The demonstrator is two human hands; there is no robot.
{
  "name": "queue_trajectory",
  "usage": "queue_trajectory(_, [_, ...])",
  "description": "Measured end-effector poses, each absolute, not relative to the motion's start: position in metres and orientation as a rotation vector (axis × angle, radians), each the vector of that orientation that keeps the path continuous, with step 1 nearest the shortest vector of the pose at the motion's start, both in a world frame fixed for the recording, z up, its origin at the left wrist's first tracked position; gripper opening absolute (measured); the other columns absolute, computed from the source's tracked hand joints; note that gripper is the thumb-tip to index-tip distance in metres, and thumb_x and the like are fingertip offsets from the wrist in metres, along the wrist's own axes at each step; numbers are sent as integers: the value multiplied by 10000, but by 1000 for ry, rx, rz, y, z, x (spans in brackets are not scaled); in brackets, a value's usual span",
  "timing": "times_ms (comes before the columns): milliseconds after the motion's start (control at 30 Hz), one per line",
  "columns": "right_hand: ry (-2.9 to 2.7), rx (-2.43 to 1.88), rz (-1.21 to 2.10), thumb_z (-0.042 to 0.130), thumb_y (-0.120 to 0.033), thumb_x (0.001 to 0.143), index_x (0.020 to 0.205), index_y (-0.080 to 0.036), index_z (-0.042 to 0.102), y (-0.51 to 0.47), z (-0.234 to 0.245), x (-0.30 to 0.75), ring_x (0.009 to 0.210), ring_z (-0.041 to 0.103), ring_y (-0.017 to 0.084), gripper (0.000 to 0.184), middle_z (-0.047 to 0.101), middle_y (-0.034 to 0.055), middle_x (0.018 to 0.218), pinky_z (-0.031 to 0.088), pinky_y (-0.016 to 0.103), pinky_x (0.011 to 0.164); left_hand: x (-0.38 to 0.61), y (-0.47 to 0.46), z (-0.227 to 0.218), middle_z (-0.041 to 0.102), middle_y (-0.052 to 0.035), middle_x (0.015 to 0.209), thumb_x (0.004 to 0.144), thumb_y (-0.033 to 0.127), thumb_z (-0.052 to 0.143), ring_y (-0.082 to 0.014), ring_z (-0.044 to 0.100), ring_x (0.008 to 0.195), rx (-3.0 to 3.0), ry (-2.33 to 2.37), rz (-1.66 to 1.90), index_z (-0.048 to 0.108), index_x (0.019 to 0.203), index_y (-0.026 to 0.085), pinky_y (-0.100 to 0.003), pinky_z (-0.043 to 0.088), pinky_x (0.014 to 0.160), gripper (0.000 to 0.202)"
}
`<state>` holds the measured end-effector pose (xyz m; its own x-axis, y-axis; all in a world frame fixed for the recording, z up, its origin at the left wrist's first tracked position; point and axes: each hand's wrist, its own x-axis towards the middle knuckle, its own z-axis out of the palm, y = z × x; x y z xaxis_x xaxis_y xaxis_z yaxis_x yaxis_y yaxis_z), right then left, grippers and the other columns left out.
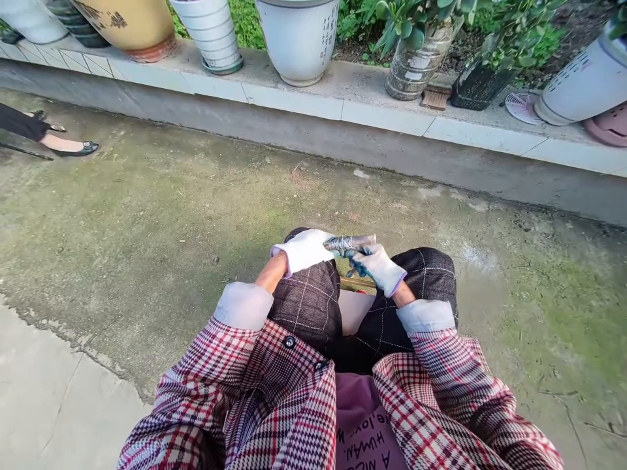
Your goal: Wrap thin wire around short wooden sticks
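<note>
While gloved, hands (306,250) on wire-wound rod (349,243).

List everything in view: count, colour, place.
Wrapped rod: one, silver-grey, between hands
Strip: one, yellowish, between knees
Pale surface: one, whitish, between thighs
White pots: four, white, ledge
Large pot: one, yellow, ledge left
Dark pot: one, blackish, beside large pot
Ribbed container: one, greyish, ledge
Brush: one, brown, beside container
Planter: one, black, beside brush
Dish: one, pale, ledge right
Pink vessel: one, pink, right edge
Plants: several, green, containers, behind ledge
Ledge: one, white-tiled, top
Ground: one, grey-green, below ledge
Other person's feet: two, dark shoes, upper left
Jacket: one, red checked, torso
Shirt: one, purple, under jacket
Trousers: one pair, dark, legs
Left hand: one, white glove, on rod
Right hand: one, white glove, on rod
</note>
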<state>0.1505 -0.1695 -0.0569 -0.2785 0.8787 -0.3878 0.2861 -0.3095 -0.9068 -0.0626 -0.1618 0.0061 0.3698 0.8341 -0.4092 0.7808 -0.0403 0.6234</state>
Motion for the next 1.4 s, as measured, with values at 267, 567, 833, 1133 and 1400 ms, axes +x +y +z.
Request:
queue_trajectory(267, [-1792, -1362, 1511, 654, -408, 832, 858, -199, 765, -206, -8, 157, 632, 589, 148, 238, 709, 14, 745, 464, 281, 594, -39, -168, 13, 757, -84, 875, 895, 306, 503, -250, 698, 790, 2020, 1660, -87, 750, 1026, 243, -301, 434, 659, 287])
queue_trajectory(567, [-1607, -1433, 1319, 766, -389, 732, 831, -212, 762, -144, 2, 182, 682, 638, 191, 203, 712, 36, 701, 517, 293, 591, -42, -169, 27, 754, -74, 835, 879, 362, 555, -217, 680, 715, 1989, 1410, -233, 763, 975, 231, -284, 418, 609, 265])
queue_trajectory(833, [-1751, -1412, 1406, 647, -343, 800, 824, -194, 774, -188, -37, 141, 674, 648, 182, 197, 733, 38, 755, 526, 310, 640, -43, -169, 27, 765, -77, 901, 912, 398, 537, -218, 683, 790, 1883, 1645, -29, 743, 1076, 237, -278, 448, 682, 309])
queue_trajectory(1133, [-2055, -1306, 1084, 649, -241, 797, 829, -240, 813, -159, 17, 184, 823, 659, 215, 167, 747, 44, 847, 507, 333, 791, -29, -173, 20, 724, -108, 769, 828, 284, 616, -262, 702, 812, 1895, 1582, -125, 735, 901, 215, -315, 473, 720, 156])
queue_trajectory(1400, [-1320, -1567, 1554, 736, -410, 676, 812, -144, 768, -160, -42, 168, 463, 419, 82, 301, 621, -12, 588, 327, 233, 435, -53, -167, 24, 639, -11, 635, 846, 390, 652, -136, 533, 554, 1692, 1466, 133, 715, 963, 175, -245, 394, 534, 252])
